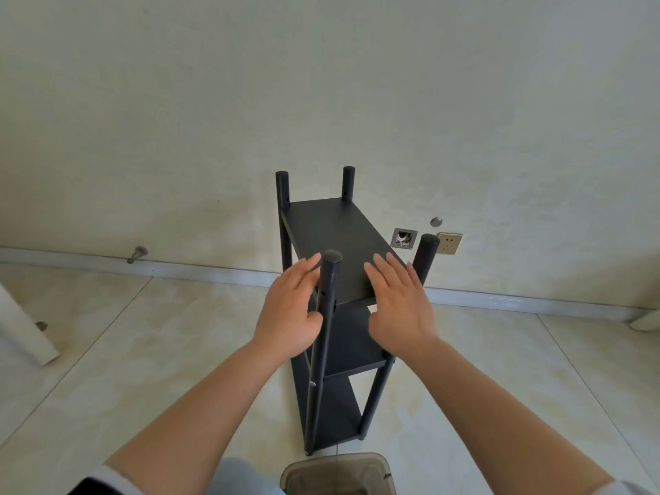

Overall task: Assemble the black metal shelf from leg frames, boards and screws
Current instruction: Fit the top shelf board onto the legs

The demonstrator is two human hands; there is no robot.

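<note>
- The pale, faintly marbled wall fills the far half of the view, and a glossy cream tiled floor spreads across the near half, with a light skirting strip between them.
- The black metal shelf with four round legs and three dark boards stands upright on the floor in the middle, near the wall; its four leg tops rise above the top board.
- The left hand is held just left of the nearest leg, fingers straight and together, tips reaching toward the edge of the top board. Whether the palm actually touches the leg is hard to judge from this angle.
- The right hand hovers at the near end of the top board, fingers straight and slightly fanned, gripping nothing.
- A translucent brownish plastic bin sits at the near edge, just in front of the shelf's feet.
- A white slanted panel leans in at the far left.
- A beige wall socket sits low on the wall, right of the shelf.
- Beside it is an open metal wall box.
- A small metal door stopper juts out by the skirting on the left.
</note>
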